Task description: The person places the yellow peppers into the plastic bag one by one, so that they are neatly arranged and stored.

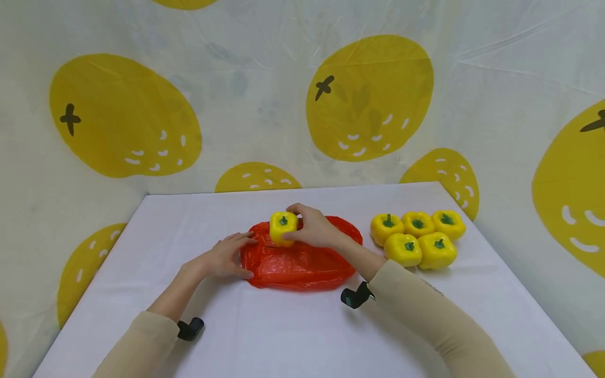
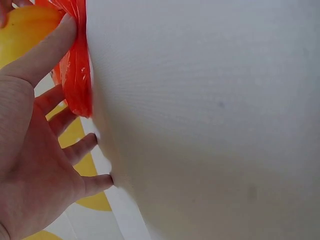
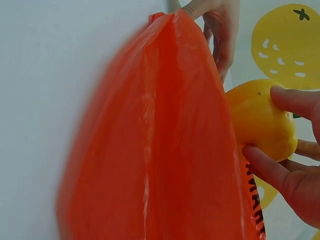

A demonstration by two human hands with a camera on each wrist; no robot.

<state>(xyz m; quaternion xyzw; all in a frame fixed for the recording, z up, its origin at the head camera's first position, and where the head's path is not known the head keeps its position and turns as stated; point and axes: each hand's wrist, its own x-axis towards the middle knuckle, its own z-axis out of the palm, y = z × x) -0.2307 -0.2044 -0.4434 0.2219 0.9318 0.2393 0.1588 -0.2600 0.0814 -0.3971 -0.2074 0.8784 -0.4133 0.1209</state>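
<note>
A red plastic bag [image 1: 298, 268] lies on the white-covered table, in front of the person. Over the left part of it, the right hand [image 1: 317, 228] holds a yellow bell pepper [image 1: 279, 237], green stem up. In the right wrist view, thumb and fingers grip this pepper [image 3: 262, 120] beside the bag [image 3: 145, 145], which hides part of it. The left hand [image 1: 226, 258] rests at the bag's left edge with its fingers spread. Its thumb touches the red plastic [image 2: 79, 80] in the left wrist view, and its other fingertips reach the tablecloth.
Several more yellow bell peppers [image 1: 419, 224] stand grouped at the right of the table [image 1: 283, 336]. Behind the table hangs a pale curtain [image 1: 255, 105] printed with big yellow fruit. A dark wrist device [image 1: 356, 295] sits below the right wrist, another [image 1: 191, 329] by the left.
</note>
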